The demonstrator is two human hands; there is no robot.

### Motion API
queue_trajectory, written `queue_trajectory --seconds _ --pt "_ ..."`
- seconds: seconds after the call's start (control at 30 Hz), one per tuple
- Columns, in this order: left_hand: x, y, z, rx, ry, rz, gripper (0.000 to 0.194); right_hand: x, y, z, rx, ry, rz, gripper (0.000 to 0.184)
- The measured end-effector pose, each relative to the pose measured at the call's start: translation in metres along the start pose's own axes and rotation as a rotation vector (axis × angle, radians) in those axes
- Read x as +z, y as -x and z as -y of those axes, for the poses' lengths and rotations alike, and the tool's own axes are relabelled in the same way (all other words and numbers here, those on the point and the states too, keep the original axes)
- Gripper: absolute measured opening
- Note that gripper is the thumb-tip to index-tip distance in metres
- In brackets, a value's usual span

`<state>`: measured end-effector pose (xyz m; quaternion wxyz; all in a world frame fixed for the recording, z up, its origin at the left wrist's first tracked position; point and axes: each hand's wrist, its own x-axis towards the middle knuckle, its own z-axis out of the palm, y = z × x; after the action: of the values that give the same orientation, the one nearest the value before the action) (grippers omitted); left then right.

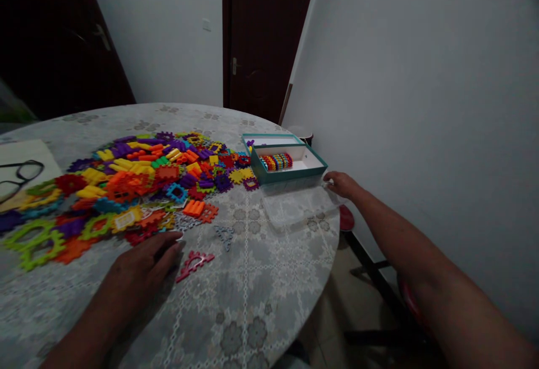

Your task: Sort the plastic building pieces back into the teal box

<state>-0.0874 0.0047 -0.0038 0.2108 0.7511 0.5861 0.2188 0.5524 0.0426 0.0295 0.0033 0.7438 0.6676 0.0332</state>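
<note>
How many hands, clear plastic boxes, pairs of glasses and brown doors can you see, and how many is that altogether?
Left hand and right hand: 2
Clear plastic box: 1
Pair of glasses: 1
Left door and middle door: 2
Total: 6

A teal box (269, 176) stands on the patterned worktop (219, 313), with colourful beadwork (277, 161) inside. Just on the box's near side, the right-hand grip (343, 183) pinches a corner of a clear plastic tray (290, 206). Left of the box spreads a heap of plastic pieces (126, 183). Nearer than the box, leftward, the left-hand grip (145, 262) rests beside a pink toothed piece (205, 259). Glasses (30, 171) lie far left of the box.
</note>
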Motion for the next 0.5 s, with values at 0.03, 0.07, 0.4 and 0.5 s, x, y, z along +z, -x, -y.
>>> queue_trajectory --seconds 0.03,0.07,0.4,0.5 --pt "0.0 0.0 0.0 0.002 0.005 0.0 0.053 0.001 0.0 0.0 0.009 0.007 -0.012 0.033" --pt "0.0 0.0 -0.001 0.003 0.009 -0.003 0.053 0.001 0.0 0.0 0.022 0.014 -0.027 0.033" --pt "0.002 0.002 -0.001 0.017 0.04 -0.045 0.041 0.005 0.012 0.016 0.261 0.101 -0.136 0.029" --pt "0.001 0.001 -0.001 0.025 0.033 -0.028 0.043 -0.002 0.017 0.023 0.296 0.114 -0.143 0.023"
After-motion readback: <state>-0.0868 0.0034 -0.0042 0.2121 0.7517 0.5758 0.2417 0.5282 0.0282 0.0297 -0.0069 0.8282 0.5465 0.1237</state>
